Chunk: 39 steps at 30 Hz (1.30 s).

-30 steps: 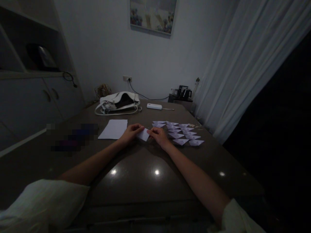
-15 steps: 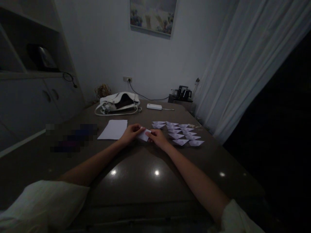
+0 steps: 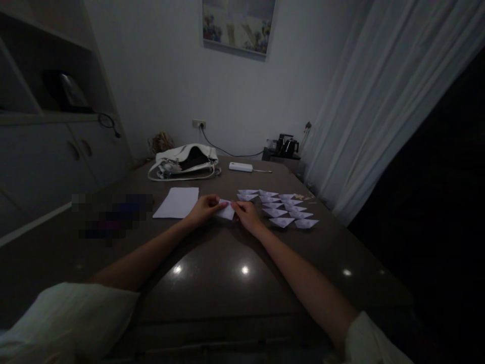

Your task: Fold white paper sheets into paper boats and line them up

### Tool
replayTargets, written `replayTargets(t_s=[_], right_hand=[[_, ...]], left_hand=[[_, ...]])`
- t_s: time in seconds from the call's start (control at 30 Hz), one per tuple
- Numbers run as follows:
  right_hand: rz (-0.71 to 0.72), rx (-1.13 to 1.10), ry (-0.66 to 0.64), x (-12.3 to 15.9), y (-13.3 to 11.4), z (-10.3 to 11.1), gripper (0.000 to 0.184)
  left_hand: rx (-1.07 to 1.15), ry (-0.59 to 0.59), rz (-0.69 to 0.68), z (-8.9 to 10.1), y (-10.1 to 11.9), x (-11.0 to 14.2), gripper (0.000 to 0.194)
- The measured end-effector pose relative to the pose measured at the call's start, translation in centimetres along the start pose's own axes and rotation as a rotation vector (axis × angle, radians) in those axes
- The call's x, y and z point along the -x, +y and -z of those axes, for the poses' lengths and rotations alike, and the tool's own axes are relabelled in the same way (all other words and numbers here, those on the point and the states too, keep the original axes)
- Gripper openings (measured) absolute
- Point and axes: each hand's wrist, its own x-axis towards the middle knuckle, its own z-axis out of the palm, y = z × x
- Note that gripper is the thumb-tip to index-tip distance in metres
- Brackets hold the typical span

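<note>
A small folded piece of white paper (image 3: 226, 212) is held just above the table between my two hands. My left hand (image 3: 205, 209) pinches its left side, thumb on top. On the other side, my right hand (image 3: 246, 213) grips the right edge between thumb and fingers. The fingers behind the paper are partly hidden. Several white folded paper boats (image 3: 281, 222) stand in rows to the right of my right hand. Left of my left hand lies a stack of white paper sheets (image 3: 176, 202).
Farther back on the brown table (image 3: 212, 283) lie a white handbag (image 3: 185, 161) with a strap and a white power bank (image 3: 240, 167) with a short cable. A blurred-out patch (image 3: 117, 215) covers something at the left. A black kettle (image 3: 290, 146) stands beyond the far edge.
The folded paper has turned slightly and shows more of its flat face. My right thumb has shifted up along its edge. The boats and the sheets stay where they were.
</note>
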Motion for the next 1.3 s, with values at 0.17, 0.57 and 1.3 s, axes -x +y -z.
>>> replayTargets(t_s=[0.17, 0.57, 1.3], right_hand=[[0.054, 0.148, 0.104, -0.17, -0.30, 0.66, 0.045], [-0.015, -0.080, -0.023, -0.06, 0.22, 0.13, 0.040], [-0.151, -0.286, 0.171, -0.64, 0.23, 0.14, 0.035]], left_hand=[[0.060, -0.164, 0.096, -0.37, -0.27, -0.02, 0.049], [-0.017, -0.299, 0.063, 0.09, -0.72, -0.15, 0.040], [-0.484, -0.017, -0.144, 0.54, -0.30, 0.20, 0.024]])
